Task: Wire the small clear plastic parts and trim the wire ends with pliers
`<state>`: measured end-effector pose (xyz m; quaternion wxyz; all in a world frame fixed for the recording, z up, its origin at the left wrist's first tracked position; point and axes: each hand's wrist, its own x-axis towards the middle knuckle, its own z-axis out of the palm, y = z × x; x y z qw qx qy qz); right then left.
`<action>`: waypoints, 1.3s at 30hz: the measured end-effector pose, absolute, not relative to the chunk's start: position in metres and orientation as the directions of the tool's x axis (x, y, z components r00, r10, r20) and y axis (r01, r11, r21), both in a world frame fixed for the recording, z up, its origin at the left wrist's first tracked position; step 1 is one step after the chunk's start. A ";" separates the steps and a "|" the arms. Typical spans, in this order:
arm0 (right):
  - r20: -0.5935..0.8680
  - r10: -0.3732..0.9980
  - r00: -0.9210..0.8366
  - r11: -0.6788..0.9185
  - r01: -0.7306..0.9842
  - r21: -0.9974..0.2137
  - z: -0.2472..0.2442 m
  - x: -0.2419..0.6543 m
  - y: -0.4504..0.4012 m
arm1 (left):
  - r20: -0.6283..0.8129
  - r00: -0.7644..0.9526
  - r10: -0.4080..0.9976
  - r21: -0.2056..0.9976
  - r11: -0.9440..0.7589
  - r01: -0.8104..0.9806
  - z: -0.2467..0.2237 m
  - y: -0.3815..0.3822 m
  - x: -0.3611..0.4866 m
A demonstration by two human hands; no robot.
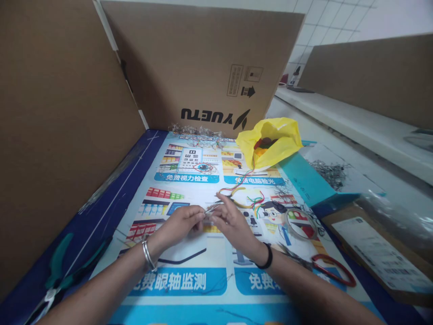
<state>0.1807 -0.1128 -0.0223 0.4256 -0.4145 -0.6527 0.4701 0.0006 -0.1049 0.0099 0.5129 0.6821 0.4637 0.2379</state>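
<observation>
Near the middle of the printed sheet, my left hand (189,221) pinches a thin silvery wire (213,207) between thumb and fingertips. My right hand (235,225) meets it from the other side, index finger raised and thumb bent inward, with the wire running into its fingers. The wire's exact shape is too fine to make out. Just beyond my right hand lie yellow-handled pliers (243,204), partly covered by my fingers. Red, green and yellow threads (260,201) lie beside them and trail toward a yellow bag (280,142).
Green-handled pliers (57,266) lie at left; red-handled scissors (333,271) and a tape roll (301,223) at right. Fine wires (199,132) line the back, below a cardboard wall (189,58). A turquoise box (306,180), a wire pile (328,174) and a labelled package (379,253) stand right.
</observation>
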 end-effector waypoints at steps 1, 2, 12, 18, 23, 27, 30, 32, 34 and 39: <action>0.140 0.949 -0.283 0.160 0.048 -0.986 -0.020 0.180 -0.112 | -0.192 0.469 0.862 0.939 0.022 0.342 0.011 -0.105 0.001; 0.110 0.952 -0.286 0.107 -0.024 -0.994 -0.018 0.180 -0.112 | -0.223 0.483 0.847 0.950 0.078 0.301 0.011 -0.106 0.003; -0.056 0.954 -0.295 -0.095 -0.120 -0.988 -0.005 0.183 -0.108 | -0.258 0.609 0.750 0.956 0.290 0.048 0.016 -0.112 0.002; -0.071 0.949 -0.307 -0.107 -0.101 -0.989 -0.008 0.185 -0.108 | -0.260 0.621 0.739 0.938 0.347 -0.021 0.020 -0.110 -0.001; -0.070 0.950 -0.306 -0.105 -0.098 -0.990 -0.011 0.184 -0.109 | -0.287 0.619 0.731 0.947 0.312 0.071 0.021 -0.108 -0.002; -0.088 0.928 -0.363 -0.098 -0.011 -0.995 -0.011 0.189 -0.105 | -0.312 0.580 0.752 0.949 0.218 0.228 0.015 -0.105 -0.003; -0.083 0.889 -0.451 0.026 0.230 -0.973 -0.007 0.196 -0.100 | -0.234 0.529 0.815 0.886 -0.045 0.461 0.009 -0.106 -0.004; 0.004 0.884 -0.468 0.240 0.447 -0.862 -0.003 0.200 -0.098 | -0.138 0.501 0.854 0.727 -0.256 0.637 0.005 -0.107 -0.003; 0.055 0.857 -0.513 0.396 0.585 -0.708 0.001 0.201 -0.099 | -0.032 0.511 0.859 0.544 -0.414 0.729 0.002 -0.109 -0.002; 0.087 0.798 -0.596 0.580 0.721 -0.379 0.000 0.196 -0.109 | 0.139 0.598 0.790 0.339 -0.605 0.721 -0.003 -0.112 0.002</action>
